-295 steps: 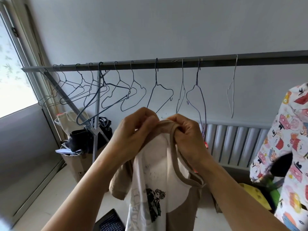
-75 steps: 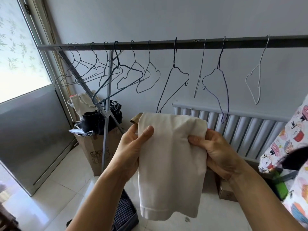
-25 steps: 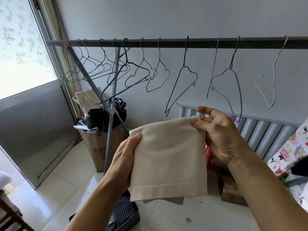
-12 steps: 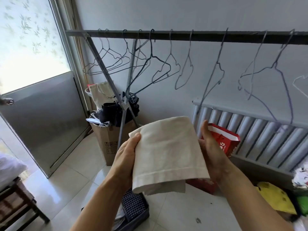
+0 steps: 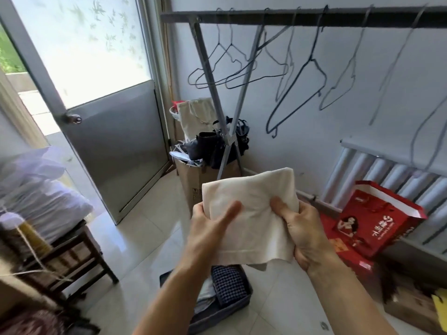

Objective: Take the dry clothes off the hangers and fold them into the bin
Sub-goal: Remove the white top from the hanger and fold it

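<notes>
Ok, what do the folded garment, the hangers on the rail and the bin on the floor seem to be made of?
Folded garment: soft matte cream cloth, probably cotton knit; it creases where held and shows a stitched hem. Hangers: thin bent wire, dark, likely coated metal. Bin: dark grey, soft-looking walls, perhaps fabric; too little shows to be sure.

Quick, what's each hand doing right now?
Left hand: holding the folded cloth, thumb on top.
Right hand: gripping the same cloth at its right edge.
</notes>
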Demonstrator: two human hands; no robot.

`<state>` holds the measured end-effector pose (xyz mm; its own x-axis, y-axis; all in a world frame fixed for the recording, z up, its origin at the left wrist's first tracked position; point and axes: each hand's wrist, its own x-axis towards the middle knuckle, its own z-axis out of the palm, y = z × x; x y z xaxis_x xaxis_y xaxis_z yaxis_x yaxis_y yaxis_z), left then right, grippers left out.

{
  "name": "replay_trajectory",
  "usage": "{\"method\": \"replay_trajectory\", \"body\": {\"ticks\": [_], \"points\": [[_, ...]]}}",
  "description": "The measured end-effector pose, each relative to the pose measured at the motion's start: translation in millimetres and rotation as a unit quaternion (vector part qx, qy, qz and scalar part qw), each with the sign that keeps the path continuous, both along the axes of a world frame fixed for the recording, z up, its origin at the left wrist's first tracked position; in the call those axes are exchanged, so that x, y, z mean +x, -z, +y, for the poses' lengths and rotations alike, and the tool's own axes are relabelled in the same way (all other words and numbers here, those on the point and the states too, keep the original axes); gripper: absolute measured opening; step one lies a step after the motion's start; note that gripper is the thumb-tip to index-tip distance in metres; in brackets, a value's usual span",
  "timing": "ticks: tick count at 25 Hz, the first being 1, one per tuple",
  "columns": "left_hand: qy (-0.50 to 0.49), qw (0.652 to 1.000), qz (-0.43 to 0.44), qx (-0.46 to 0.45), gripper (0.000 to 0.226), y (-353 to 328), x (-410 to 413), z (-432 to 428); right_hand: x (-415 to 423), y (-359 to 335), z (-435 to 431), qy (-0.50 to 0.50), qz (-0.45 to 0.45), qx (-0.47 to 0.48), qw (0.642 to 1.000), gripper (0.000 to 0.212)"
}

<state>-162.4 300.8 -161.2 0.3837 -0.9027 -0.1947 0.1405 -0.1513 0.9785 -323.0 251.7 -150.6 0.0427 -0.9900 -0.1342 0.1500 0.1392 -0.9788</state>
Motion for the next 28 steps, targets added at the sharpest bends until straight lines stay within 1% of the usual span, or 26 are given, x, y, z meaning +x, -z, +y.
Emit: {"method": "replay_trajectory", "body": {"ticks": [1,2,4,5,7,9,12,14,15,16,18,20,22,24,28], "points": [[-0.029,0.999,-0.041,-0.014,0.074,6,3,0,11,3,-3,-0.001,-0.012,0.004,1.000,0.018],[-0.058,0.995,-0.070,-0.030,0.073,12,8,-2,22,7,-7,-0.002,-0.025,0.011,1.000,0.023],[-0.087,0.991,-0.085,-0.053,0.065,26,20,-10,40,16,-21,-0.001,-0.044,0.035,0.998,0.031],[-0.090,0.992,-0.073,-0.057,0.061,30,27,-15,47,21,-28,-0.003,-0.055,0.049,0.997,0.032],[-0.097,0.994,-0.012,-0.056,0.054,40,45,-30,64,32,-49,-0.023,-0.071,0.081,0.994,0.032],[-0.126,0.991,0.027,-0.042,0.050,52,65,-53,84,42,-77,-0.065,-0.066,0.106,0.990,0.034],[-0.189,0.981,0.027,-0.036,0.040,70,98,-91,117,56,-120,-0.171,-0.032,0.129,0.976,0.042],[-0.228,0.973,0.012,-0.034,0.040,90,120,-115,141,77,-150,-0.225,-0.004,0.139,0.964,0.051],[-0.241,0.970,0.007,-0.027,0.042,101,128,-124,150,90,-161,-0.235,0.005,0.144,0.961,0.050],[-0.255,0.967,0.008,-0.018,0.044,115,138,-130,161,106,-171,-0.242,0.009,0.151,0.958,0.043],[-0.276,0.961,0.022,0.006,0.045,148,156,-139,179,137,-185,-0.246,0.018,0.163,0.955,0.029],[-0.296,0.954,0.042,0.033,0.046,189,173,-143,199,177,-195,-0.249,0.044,0.178,0.951,0.023],[-0.304,0.949,0.066,0.055,0.037,227,182,-143,213,216,-199,-0.254,0.069,0.188,0.946,0.019],[-0.298,0.947,0.096,0.077,0.031,272,190,-144,225,263,-205,-0.261,0.093,0.197,0.940,0.019],[-0.232,0.950,0.147,0.148,0.039,355,205,-138,228,336,-226,-0.292,0.112,0.227,0.922,0.021]]}}
